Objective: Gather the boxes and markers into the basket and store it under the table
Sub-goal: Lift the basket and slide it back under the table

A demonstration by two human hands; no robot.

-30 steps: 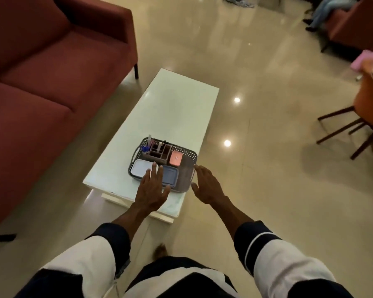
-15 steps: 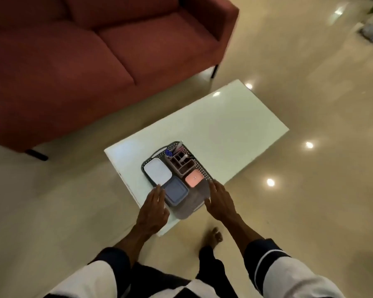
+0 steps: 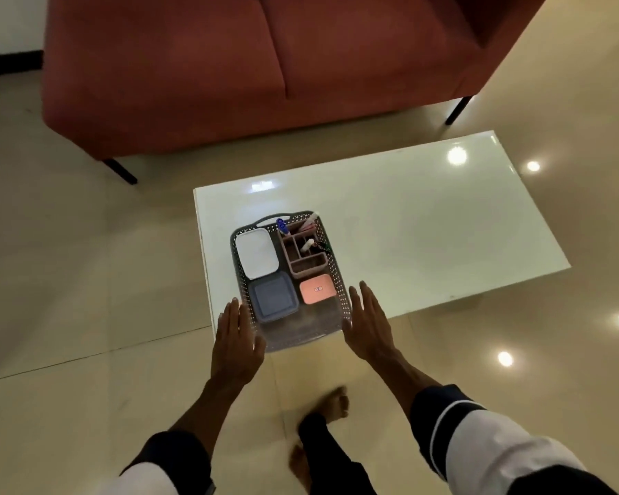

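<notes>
My basket [image 3: 336,266] sits at the near corner of the white surface [image 3: 426,223], holding three lidded boxes: white [image 3: 256,253], blue [image 3: 273,297], pink [image 3: 317,288]. Markers stand in its organizer [image 3: 302,250]. My left hand [image 3: 235,339] and right hand [image 3: 367,325] flank it, each grip released, fingers flat.

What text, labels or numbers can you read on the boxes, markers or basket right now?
None can be read.
Pink box: a small mark sits on the lid, too small and blurred to read.
Blue-capped marker: possible printing on the barrel, too blurred to tell.
White box, blue-grey box, basket: no lettering visible.
</notes>
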